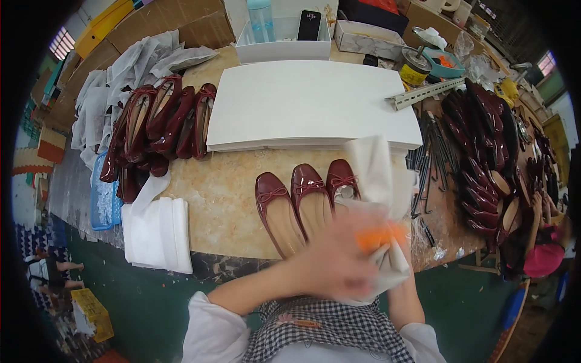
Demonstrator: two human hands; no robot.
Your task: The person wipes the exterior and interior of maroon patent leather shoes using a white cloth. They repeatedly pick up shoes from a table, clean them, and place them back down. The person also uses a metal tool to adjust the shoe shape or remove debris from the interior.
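Note:
Three glossy burgundy ballet flats with bows stand side by side in front of me: a left one [275,202], a middle one [308,187] and a right one [341,175]. Pale crumpled material shows in the opening of the right shoe. My left hand [342,260] reaches across to the right and is smeared by motion beside a blurred orange thing [381,237]. Off-white cloth or paper [370,166] rises above it, and more hangs below. Behind this material my right hand is mostly hidden; its forearm [407,302] comes up from below.
A stack of white sheets [315,103] fills the table's middle. Burgundy shoes [163,118] are piled left, above folded white cloth [157,236]. Thin dark rods [433,151], a slotted metal bar [426,94] and more shoes [484,175] lie right. A white tray [284,49] holds a smartphone.

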